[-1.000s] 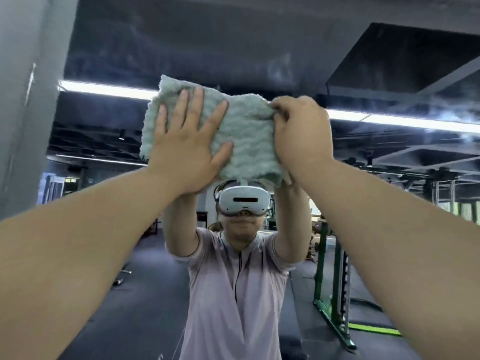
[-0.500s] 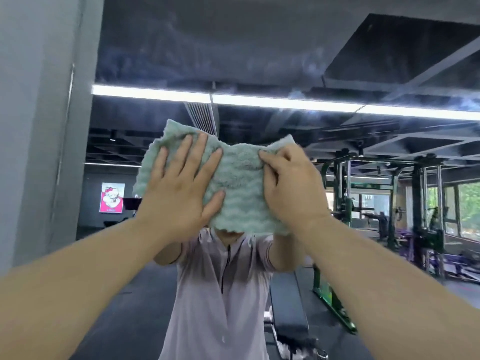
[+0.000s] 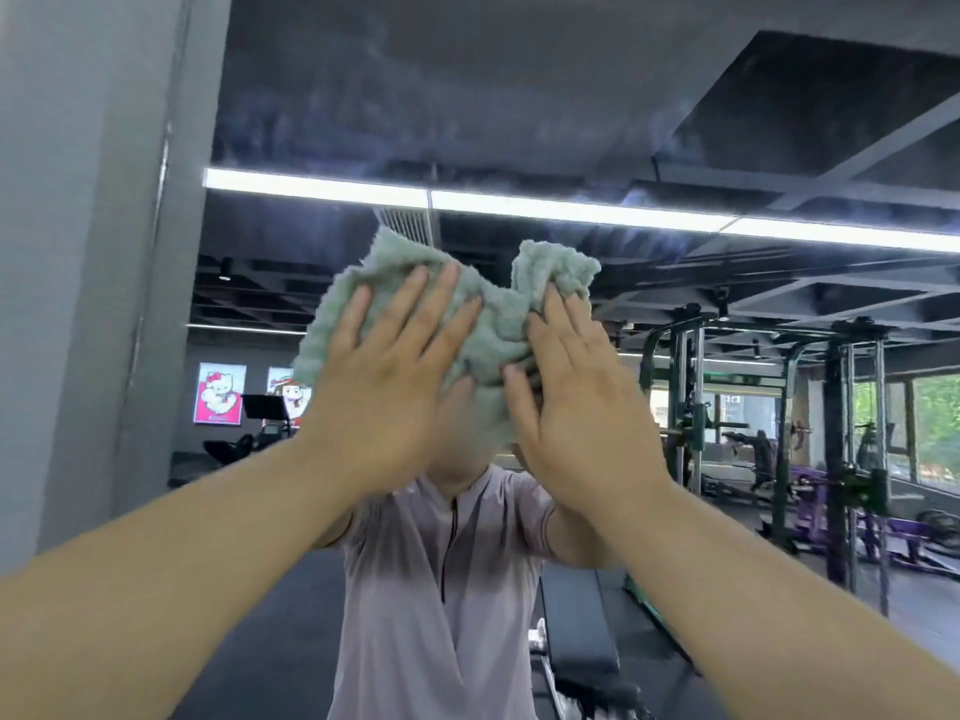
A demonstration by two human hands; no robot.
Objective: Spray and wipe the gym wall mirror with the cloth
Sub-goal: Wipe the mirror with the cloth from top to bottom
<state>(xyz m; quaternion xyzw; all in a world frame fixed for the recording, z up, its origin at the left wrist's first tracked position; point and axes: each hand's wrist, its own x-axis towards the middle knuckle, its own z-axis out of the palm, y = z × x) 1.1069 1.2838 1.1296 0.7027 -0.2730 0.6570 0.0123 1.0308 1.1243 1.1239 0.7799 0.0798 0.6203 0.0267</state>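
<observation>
Two hands are up, and we see both pressed flat on the cloth (image 3: 498, 314), which is held against the mirror (image 3: 467, 96). The cloth sits high on the glass and hides the head of the reflected person.

- Cloth: pale green and fluffy. It is bunched in the middle, with one corner sticking up at upper left and another at upper right.
- Left hand (image 3: 384, 402): the fingers (image 3: 439, 298) are straight and spread. The palm covers the cloth's left half.
- Right hand (image 3: 582, 418): the fingers (image 3: 558, 319) are straight and close together, pointing up, with the tips on the upper right corner. The thumb is out to the side and lies on the bunched middle.
- As far as we can see, neither hand curls round the cloth or pinches it.
- The thumbs are near each other. We cannot tell if they touch, because that area is blurred.
- Both forearms run in from the bottom corners, bare.

Reflected in the glass:
- a pale lilac shirt (image 3: 415, 589) below the cloth
- a long light strip (image 3: 571, 210) across the dark ceiling, just above the cloth
- a dark green rack (image 3: 685, 397) to the right
- a black padded bench (image 3: 576, 626) at lower centre
- two cartoon posters (image 3: 218, 392) at the left

A grey wall (image 3: 78, 252) borders the mirror on the left.
</observation>
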